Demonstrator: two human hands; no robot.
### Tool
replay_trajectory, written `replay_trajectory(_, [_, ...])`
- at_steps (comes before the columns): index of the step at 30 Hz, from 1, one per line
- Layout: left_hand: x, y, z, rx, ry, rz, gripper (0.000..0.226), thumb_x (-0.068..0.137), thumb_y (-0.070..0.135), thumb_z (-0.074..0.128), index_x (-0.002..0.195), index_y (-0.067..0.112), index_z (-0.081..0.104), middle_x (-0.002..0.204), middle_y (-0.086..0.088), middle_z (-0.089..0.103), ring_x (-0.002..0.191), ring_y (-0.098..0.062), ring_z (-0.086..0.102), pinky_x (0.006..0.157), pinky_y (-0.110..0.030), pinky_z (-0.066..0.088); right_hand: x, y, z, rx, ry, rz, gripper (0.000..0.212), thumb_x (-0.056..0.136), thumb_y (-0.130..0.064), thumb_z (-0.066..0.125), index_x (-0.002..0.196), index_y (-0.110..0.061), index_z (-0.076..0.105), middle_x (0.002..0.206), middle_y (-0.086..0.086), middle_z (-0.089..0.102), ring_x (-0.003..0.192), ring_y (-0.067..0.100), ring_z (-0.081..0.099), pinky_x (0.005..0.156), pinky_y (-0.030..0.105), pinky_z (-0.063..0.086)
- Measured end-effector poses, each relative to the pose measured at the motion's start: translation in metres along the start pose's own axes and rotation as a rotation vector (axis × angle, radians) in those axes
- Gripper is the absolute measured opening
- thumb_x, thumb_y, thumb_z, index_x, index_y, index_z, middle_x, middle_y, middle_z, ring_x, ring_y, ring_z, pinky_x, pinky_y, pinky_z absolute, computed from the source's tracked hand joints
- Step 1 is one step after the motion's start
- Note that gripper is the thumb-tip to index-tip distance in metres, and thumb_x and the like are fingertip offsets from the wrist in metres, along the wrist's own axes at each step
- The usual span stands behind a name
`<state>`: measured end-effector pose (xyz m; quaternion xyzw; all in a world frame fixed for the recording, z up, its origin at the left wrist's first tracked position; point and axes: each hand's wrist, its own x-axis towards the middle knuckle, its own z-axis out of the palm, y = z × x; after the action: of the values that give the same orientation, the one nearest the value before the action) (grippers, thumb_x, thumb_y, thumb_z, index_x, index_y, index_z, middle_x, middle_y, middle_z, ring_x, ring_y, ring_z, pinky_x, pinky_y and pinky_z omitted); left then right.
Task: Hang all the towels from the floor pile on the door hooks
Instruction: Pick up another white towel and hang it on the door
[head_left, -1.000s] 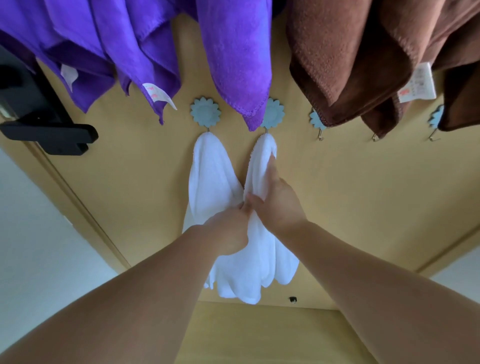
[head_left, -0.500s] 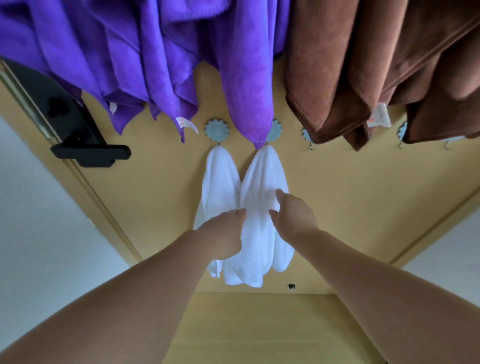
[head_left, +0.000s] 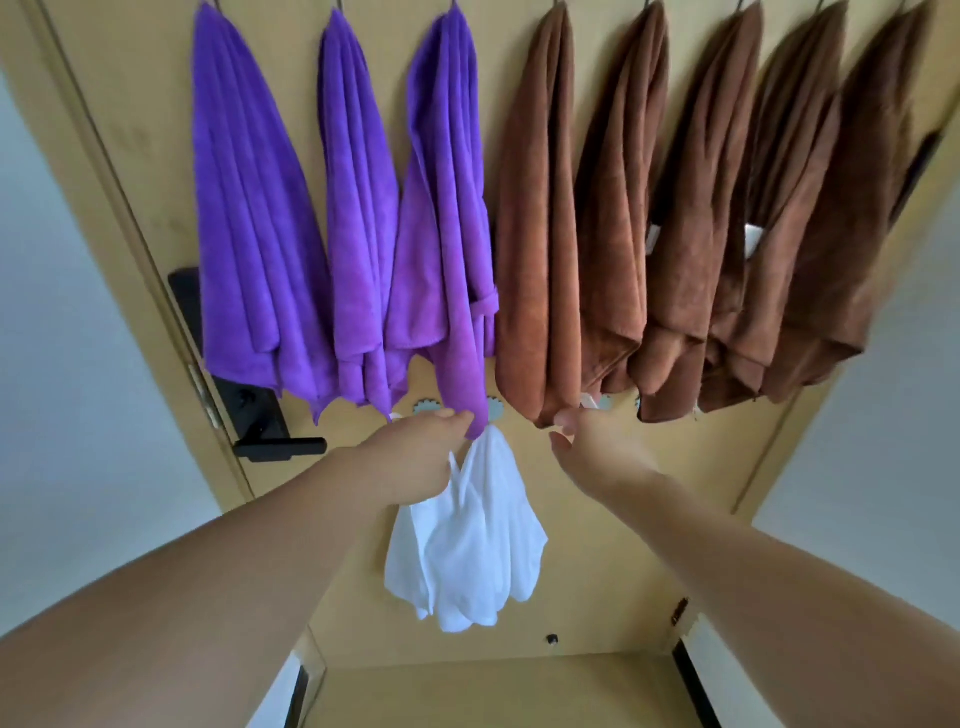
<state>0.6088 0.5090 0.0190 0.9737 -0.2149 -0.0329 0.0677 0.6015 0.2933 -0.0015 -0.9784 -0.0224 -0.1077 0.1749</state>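
Observation:
A white towel (head_left: 470, 540) hangs low on the door from the small flower hooks (head_left: 496, 408). My left hand (head_left: 415, 457) lies over its upper left part, and its fingertips reach the tip of the third purple towel (head_left: 441, 218). My right hand (head_left: 592, 447) hovers with relaxed, parted fingers just under the leftmost brown towel (head_left: 535, 249) and holds nothing. Three purple towels and several brown towels hang from the top row of hooks. The floor pile is out of view.
A black door handle and lock plate (head_left: 260, 415) stick out at the left edge of the tan door (head_left: 623, 571). White walls flank the door on both sides. A small black door stop (head_left: 552, 638) sits near the door's bottom.
Both hands let go of the white towel's middle and rose to the level of the lower hooks. The camera tilted up, showing the full top row of towels.

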Motion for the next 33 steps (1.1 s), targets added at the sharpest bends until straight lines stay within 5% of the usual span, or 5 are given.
replay_trajectory(5, [-0.029,0.045,-0.115,0.021,0.151,0.015,0.057,0.094,0.010,0.041,0.148,0.019,0.028,0.149,0.004,0.034,0.132,-0.020,0.038,0.104,-0.033,0.037,-0.017,-0.023,-0.132,-0.083,0.141,-0.051,0.026,0.092,-0.026,0.045,0.066,-0.023,0.052,0.074,-0.001,0.057,0.080,0.028,0.058,0.063,0.029,0.038])
replay_trajectory(10, [-0.045,0.117,-0.208,0.064,0.380,0.085,0.057,0.094,0.011,0.041,0.149,0.015,0.025,0.148,-0.002,0.035,0.134,-0.023,0.037,0.106,-0.042,0.037,-0.036,-0.022,-0.250,-0.107,0.345,-0.116,0.025,0.093,-0.026,0.043,0.076,-0.016,0.057,0.072,-0.001,0.059,0.073,0.027,0.058,0.064,0.032,0.048])
replay_trajectory(18, [-0.043,0.247,-0.263,0.028,0.527,0.245,0.058,0.097,0.022,0.043,0.151,0.016,0.021,0.155,-0.002,0.027,0.139,-0.021,0.031,0.111,-0.039,0.033,-0.099,0.035,-0.374,-0.206,0.479,-0.099,0.031,0.096,-0.032,0.046,0.118,-0.016,0.061,0.107,0.005,0.063,0.097,0.025,0.059,0.081,0.034,0.051])
replay_trajectory(28, [-0.006,0.385,-0.240,-0.058,0.479,0.589,0.057,0.099,0.026,0.042,0.152,0.018,0.020,0.156,0.005,0.023,0.139,-0.018,0.031,0.109,-0.034,0.034,-0.186,0.135,-0.443,-0.388,0.530,0.124,0.042,0.097,-0.040,0.046,0.135,-0.023,0.049,0.125,0.001,0.056,0.103,0.026,0.059,0.086,0.033,0.049])
replay_trajectory(33, [0.026,0.447,-0.226,-0.099,0.424,0.813,0.057,0.099,0.028,0.042,0.151,0.020,0.020,0.156,0.004,0.024,0.143,-0.012,0.022,0.115,-0.032,0.024,-0.220,0.175,-0.460,-0.473,0.562,0.305,0.042,0.096,-0.041,0.048,0.134,-0.026,0.050,0.121,0.000,0.057,0.106,0.025,0.059,0.086,0.031,0.047])
